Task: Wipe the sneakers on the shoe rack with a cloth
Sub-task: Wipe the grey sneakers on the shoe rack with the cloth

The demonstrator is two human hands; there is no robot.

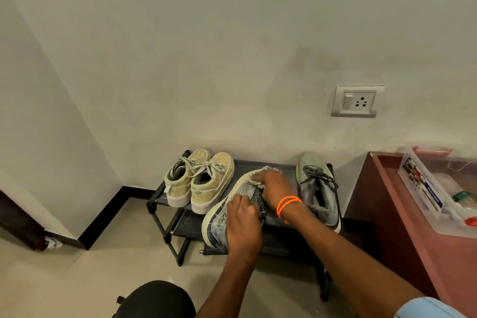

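Nearby, beige sneakers – grey sneaker, socket

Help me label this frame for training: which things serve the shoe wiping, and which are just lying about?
In the job:
grey sneaker, gripped by the left hand
cloth, pressed on its toe by the right hand
second grey sneaker
tan sneakers
shoe rack

Lying about:
plastic box on the reddish cabinet
wall socket

Beige wall, tiled floor
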